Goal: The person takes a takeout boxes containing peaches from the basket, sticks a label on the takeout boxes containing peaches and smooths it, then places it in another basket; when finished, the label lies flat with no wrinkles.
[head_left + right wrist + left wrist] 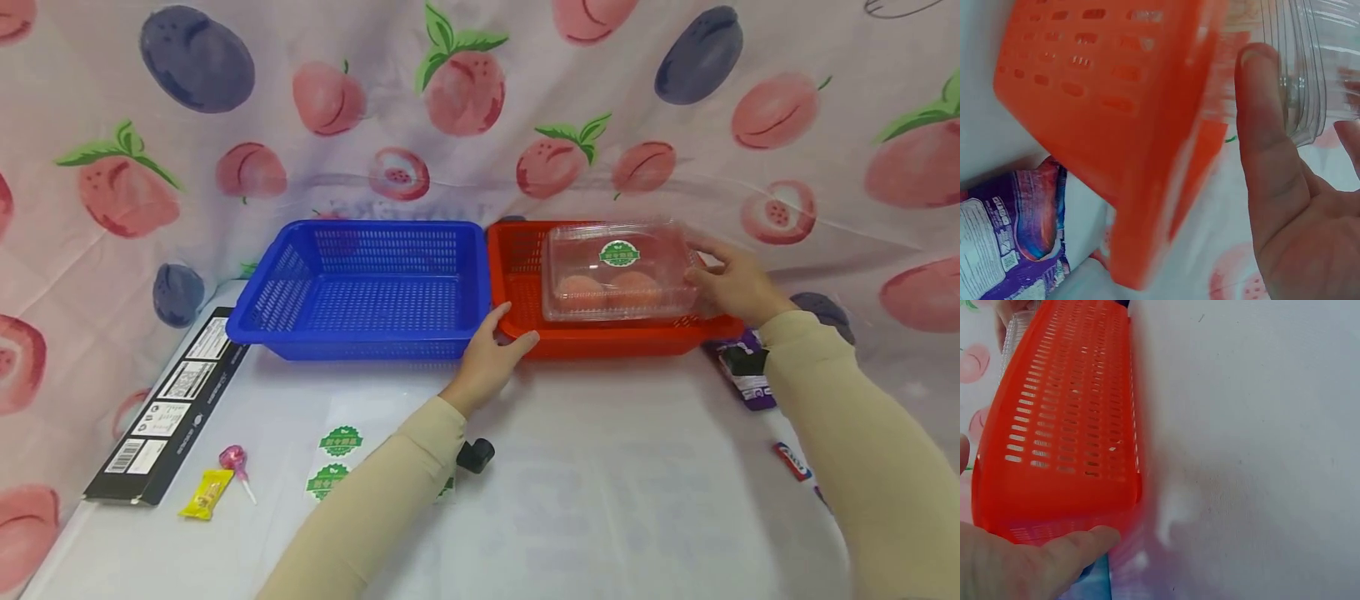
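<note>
A clear plastic clamshell box [660, 250] with a green round sticker on its lid sits tilted over the red basket [600, 343], and two peach-coloured round fruits show inside it. My right hand [733, 277] grips the box by its right end; the right wrist view shows the thumb [1266, 119] against the ridged plastic side. At the red basket's front left corner is my left hand [483, 367], thumb and finger spread apart. In the left wrist view the thumb [1079, 550] lies along that corner. Its other fingers are mostly hidden.
Left of the red basket stands a blue basket [382, 304]. A black box [168, 408], a yellow-wrapped sweet [206, 494] and a pink lollipop [234, 460] lie at left. Green stickers [341, 441] lie near the left forearm. A purple packet [1019, 225] lies beside the red basket.
</note>
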Tool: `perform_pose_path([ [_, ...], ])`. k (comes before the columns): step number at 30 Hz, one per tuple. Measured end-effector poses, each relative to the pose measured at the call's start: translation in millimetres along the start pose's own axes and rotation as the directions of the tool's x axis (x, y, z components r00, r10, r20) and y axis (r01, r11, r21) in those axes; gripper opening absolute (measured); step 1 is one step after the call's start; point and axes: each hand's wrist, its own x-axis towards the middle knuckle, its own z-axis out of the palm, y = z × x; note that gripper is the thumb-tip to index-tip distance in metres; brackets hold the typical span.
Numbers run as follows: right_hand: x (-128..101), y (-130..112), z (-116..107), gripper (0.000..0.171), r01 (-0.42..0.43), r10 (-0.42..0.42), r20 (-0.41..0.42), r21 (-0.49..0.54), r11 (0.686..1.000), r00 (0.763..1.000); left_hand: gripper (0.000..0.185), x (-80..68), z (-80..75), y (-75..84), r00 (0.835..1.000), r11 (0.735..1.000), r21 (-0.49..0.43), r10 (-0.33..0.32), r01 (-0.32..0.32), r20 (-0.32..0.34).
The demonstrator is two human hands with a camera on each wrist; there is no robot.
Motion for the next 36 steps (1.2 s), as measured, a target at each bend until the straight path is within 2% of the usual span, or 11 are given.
perform_pose_path([
  [9,7.9,10.9,9.8,0.072,-0.036,0.035,0.065,0.023,0.999,0.997,0.075,3.7,10.6,-3.2,1.0,0.998,-0.056,-0.006,0.005,-0.024],
  [14,11.9,13.7,15.3,0.075,-0.085,0.08,0.099,0.04,0.996,0.992,0.075,2.8,12.0,-2.3,1.0,0.998,-0.058,-0.015,0.014,-0.02],
  [18,13.3,14.5,18.4,0.073,-0.083,0.077,0.124,0.042,0.996,0.989,0.074,2.8,11.8,-1.8,1.0,0.998,-0.061,-0.017,0.016,-0.02],
  [21,14.0,14.6,19.1,0.078,-0.076,0.081,0.12,-0.042,0.996,0.99,0.074,3.2,11.5,-1.2,1.0,0.998,-0.057,-0.014,0.012,-0.025],
  [26,16.5,13.5,21.1,0.099,-0.087,0.111,0.121,-0.192,0.978,0.986,0.074,4.1,10.5,-0.5,1.0,0.999,-0.044,-0.011,0.01,-0.026],
  [36,26.3,13.4,26.4,0.097,-0.101,0.133,0.152,-0.202,0.974,0.979,0.072,6.1,9.9,-0.2,1.0,0.999,-0.038,0.008,-0.009,-0.024],
])
